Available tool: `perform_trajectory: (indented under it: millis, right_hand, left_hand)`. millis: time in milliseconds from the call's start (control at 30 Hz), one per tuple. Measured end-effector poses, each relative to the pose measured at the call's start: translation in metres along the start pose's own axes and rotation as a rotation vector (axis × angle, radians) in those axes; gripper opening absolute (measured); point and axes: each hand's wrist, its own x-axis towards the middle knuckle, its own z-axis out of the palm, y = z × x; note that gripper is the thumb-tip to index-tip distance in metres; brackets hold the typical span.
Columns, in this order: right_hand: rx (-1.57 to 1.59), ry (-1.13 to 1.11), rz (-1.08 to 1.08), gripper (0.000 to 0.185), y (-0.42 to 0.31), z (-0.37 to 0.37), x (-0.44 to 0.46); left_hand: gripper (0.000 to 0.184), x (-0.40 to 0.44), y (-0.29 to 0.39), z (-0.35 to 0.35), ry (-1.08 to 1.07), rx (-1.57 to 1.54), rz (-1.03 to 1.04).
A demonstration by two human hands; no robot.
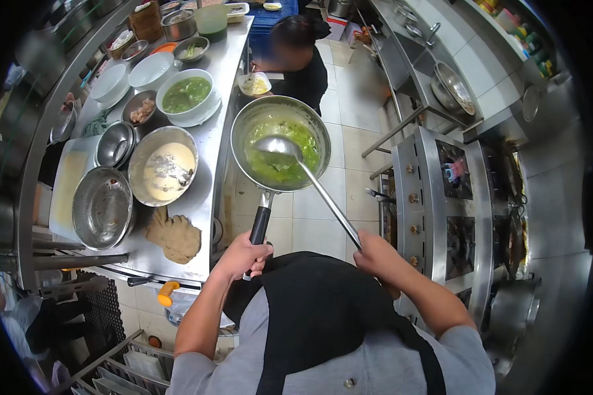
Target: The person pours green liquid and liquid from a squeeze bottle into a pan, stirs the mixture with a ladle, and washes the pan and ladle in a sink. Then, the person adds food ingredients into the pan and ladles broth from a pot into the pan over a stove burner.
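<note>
A metal pan [244, 164] with green soup in it is held in front of me, clear of the counter's right edge. My left hand [244, 255] is wrapped round its black handle [260, 224]. In my right hand [377, 253] is the end of a long metal ladle [329, 201], whose bowl rests in the soup. To the pan's left, on the steel counter, stands a white bowl [188, 95] of similar green soup.
The steel counter [194, 247] on the left carries a bowl of pale batter [163, 170], empty metal bowls [103, 209] and a brown cloth [176, 238]. A person [300, 66] sits beyond the pan. A gas stove [412, 174], one burner lit, stands at right.
</note>
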Motion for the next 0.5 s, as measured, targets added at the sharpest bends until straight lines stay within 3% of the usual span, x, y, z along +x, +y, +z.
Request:
perform_trajectory:
  millis: [167,300,400,500]
  right_hand:
    - [0.003,0.089,-0.011,0.017,0.029,-0.010,-0.039]
    - [-0.072,0.262,0.063,0.016,0.052,-0.019,-0.011]
    - [0.048,0.383,-0.026,0.018,0.065,-0.019,0.016]
    - [0.053,0.332,0.075,0.024,0.077,-0.003,0.024]
  left_hand:
    - [0.023,0.010,-0.012,0.003,-0.030,0.021,-0.007]
    - [0.023,0.012,-0.014,0.014,-0.054,0.044,-0.012]
    - [0.023,0.014,-0.020,0.020,-0.064,0.053,-0.027]
    - [0.025,0.019,-0.018,0.026,-0.098,0.048,-0.052]
